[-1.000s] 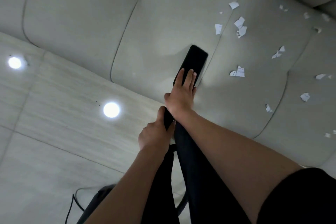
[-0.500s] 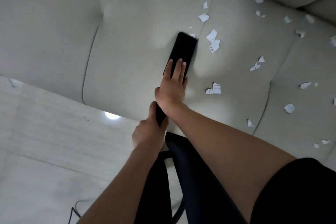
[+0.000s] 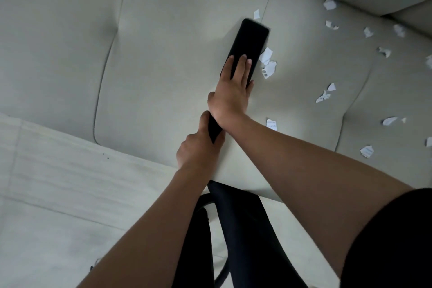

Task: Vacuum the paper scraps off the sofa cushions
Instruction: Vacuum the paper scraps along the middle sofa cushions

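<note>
Nearest the wearer, below the vacuum nozzle [image 3: 251, 40], a black tube [image 3: 236, 229] climbs from the pale floor [image 3: 58, 182] toward the seat edge, with the person's black sleeve [image 3: 397, 241] off to its right. Just short of the nozzle, the left hand [image 3: 198, 147] is curled round the dark wand [image 3: 214, 130], thumb along its top, holding it firmly. Directly ahead of it, the right hand [image 3: 230, 98] lies flat on the rear half of the nozzle, fingers straight and together, pressing down rather than gripping. The nozzle rests face down on the sofa cushions [image 3: 163, 65], angled up and to the right. Left of the nozzle the upholstery shows no litter, which suggests that side is either finished or never needed work. The paper scraps [image 3: 268, 65] begin at the nozzle's right edge, where two torn pieces touch or nearly touch it. Another lies just right of the right wrist, and a small one sits just past the nozzle's far tip. Farther right and beyond, well apart from the nozzle, roughly a dozen pieces are strewn toward the backrest seam. By this reckoning the job is in its early part: the nozzle sits only at the edge of the mess, and most of the scraps are not yet taken up.
</note>
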